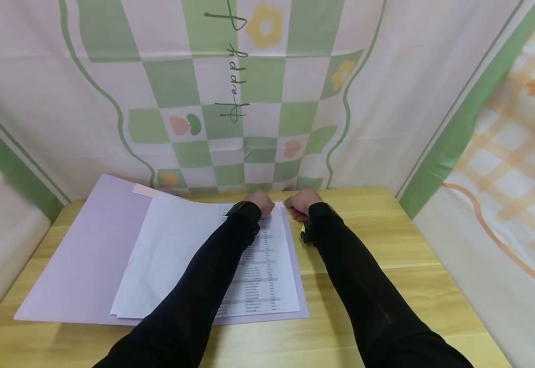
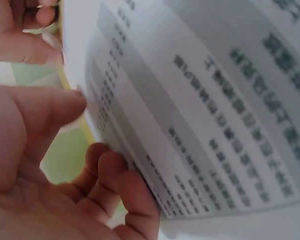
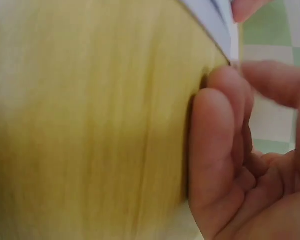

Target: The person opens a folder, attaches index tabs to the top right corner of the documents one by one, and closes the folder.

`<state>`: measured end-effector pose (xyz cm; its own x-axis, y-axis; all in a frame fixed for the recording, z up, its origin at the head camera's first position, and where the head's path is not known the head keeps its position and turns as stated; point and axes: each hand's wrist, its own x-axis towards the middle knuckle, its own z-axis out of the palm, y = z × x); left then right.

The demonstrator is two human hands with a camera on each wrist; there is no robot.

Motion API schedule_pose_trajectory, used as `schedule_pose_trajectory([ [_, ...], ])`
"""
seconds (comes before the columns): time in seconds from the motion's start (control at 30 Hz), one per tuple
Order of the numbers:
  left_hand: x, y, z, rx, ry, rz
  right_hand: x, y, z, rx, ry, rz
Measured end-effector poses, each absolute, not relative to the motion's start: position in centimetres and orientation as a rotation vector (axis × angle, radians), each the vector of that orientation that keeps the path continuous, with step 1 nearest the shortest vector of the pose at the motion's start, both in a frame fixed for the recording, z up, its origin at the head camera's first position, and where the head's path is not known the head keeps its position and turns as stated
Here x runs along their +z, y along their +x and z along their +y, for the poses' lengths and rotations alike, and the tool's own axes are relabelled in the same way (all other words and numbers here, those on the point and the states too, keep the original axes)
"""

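An open lavender folder (image 1: 79,255) lies on the table with white paper (image 1: 171,245) inside. A printed table of text fills the right-hand sheet (image 2: 155,100); the left one looks blank. My left hand (image 1: 260,202) is at the top edge of the printed sheet, thumb at the paper's edge and the other fingers curled against it. With thumb and forefinger, my right hand (image 1: 303,203) pinches the top right corner of the folder (image 3: 210,22), its other fingers curled down by the wood. The two hands are close together.
The wooden table (image 1: 364,276) extends to the right of the folder. A patterned cloth (image 1: 263,92) hangs behind the table's far edge, with more cloth at both sides. A pale pink strip (image 1: 143,190) shows at the top of the paper.
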<state>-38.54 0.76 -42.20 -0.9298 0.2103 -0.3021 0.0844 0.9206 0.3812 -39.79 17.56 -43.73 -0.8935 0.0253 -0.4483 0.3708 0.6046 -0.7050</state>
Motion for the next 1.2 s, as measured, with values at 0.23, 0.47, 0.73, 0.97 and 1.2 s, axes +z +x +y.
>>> schedule_pose_trajectory([
  [0.23,-41.4,-38.2,-0.9,0.447,0.529,2.656,-44.1,-40.0,16.6,-0.969,0.299,2.600],
  [0.47,-42.4,-38.2,-0.9,0.585,0.370,2.633,-44.0,-40.4,16.3,-0.864,0.261,2.598],
  [0.73,-41.7,-37.9,-1.3,0.517,0.510,2.614,-43.6,-40.6,17.1,-0.868,0.227,2.553],
  [0.97,-40.9,-36.7,-1.5,0.615,0.460,2.611,-43.2,-39.8,17.4,-0.828,0.203,2.570],
  [1.2,-41.2,-35.8,-1.3,0.671,0.412,2.626,-42.8,-38.9,19.2,-0.798,0.212,2.543],
])
